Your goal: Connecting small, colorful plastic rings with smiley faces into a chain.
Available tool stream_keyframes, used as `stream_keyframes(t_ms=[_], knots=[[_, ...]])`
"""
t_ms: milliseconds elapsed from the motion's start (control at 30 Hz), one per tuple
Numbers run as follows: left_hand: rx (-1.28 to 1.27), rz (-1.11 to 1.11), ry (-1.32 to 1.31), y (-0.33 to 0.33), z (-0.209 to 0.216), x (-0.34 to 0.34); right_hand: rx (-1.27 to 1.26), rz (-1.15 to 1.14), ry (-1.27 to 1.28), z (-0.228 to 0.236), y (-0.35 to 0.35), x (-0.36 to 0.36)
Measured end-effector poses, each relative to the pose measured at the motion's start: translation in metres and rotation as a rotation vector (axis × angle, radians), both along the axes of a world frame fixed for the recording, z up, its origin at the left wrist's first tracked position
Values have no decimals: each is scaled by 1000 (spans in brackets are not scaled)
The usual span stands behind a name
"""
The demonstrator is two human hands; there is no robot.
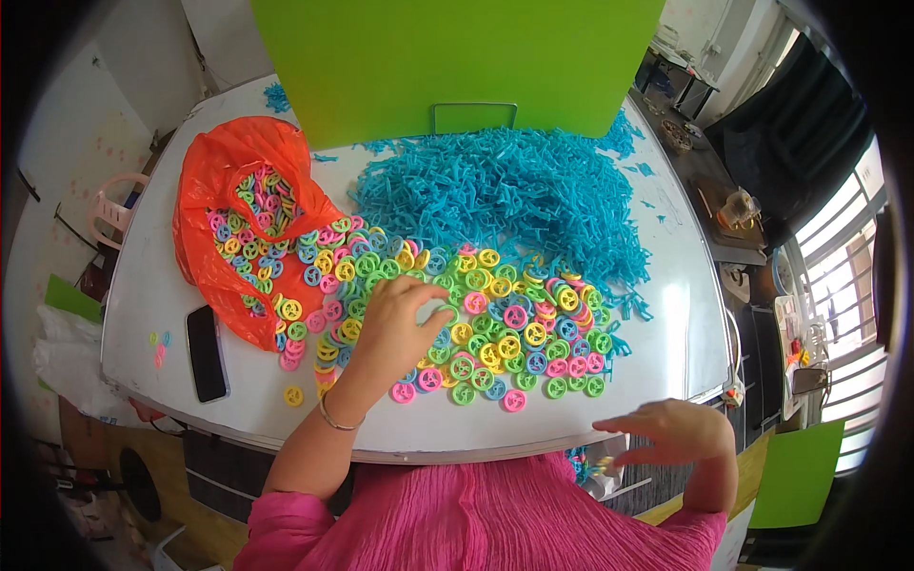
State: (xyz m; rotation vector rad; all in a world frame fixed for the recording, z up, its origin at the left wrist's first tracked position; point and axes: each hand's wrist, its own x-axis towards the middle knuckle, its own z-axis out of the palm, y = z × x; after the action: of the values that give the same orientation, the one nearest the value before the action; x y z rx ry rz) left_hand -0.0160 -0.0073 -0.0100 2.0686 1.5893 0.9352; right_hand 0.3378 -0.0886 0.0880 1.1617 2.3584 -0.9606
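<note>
A spread of small plastic wheels (509, 344) in pink, yellow, green and blue covers the middle of the white table. Over the left part of this pile reaches my left hand (402, 324), its thumb and forefinger curved apart with a gap between them. I make out nothing held in it. At the table's front right edge hovers my right hand (676, 430), fingers stretched leftward and apart, seemingly holding nothing. Partly hidden beneath it, a clear bag (605, 481) with small coloured pieces sits below the edge.
Behind the wheels lies a large heap of blue plastic pieces (495, 186), against a green board (457, 57) with a metal handle. An orange-red bag (205, 181) spills wheels at the left. A phone (206, 354) and a few tiny pieces (160, 348) lie near the left edge.
</note>
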Motion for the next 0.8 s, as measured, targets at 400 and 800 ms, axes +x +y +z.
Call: stream_keyframes(t_ms=[400, 800], knots=[[20, -48, 171, -3, -10, -3, 844, -52, 447, -84, 192, -104], [102, 29, -190, 2, -1, 6, 809, -159, 431, -77, 179, -97]])
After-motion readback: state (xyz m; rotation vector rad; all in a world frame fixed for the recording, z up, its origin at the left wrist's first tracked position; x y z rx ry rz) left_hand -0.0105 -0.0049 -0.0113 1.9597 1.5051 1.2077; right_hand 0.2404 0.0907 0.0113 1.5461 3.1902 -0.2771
